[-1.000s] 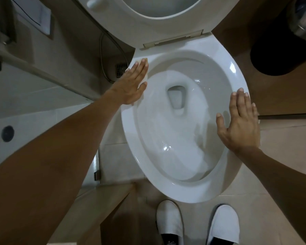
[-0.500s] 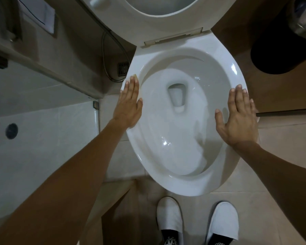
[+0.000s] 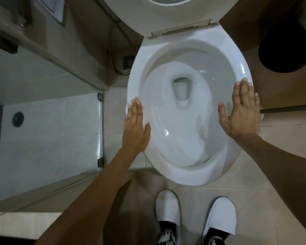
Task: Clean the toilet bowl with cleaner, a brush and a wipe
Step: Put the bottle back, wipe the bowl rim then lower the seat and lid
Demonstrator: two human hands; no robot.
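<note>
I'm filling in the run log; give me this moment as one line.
stage: wiping rim | left hand: flat on yellowish wipe, left rim | right hand: flat on right rim | toilet bowl: seat up

beige tiled floor (image 3: pixel 193 209) carries the white toilet bowl (image 3: pixel 189 175), two white slippers (image 3: pixel 167 206), and a black bin base (image 3: pixel 286 50).
</note>
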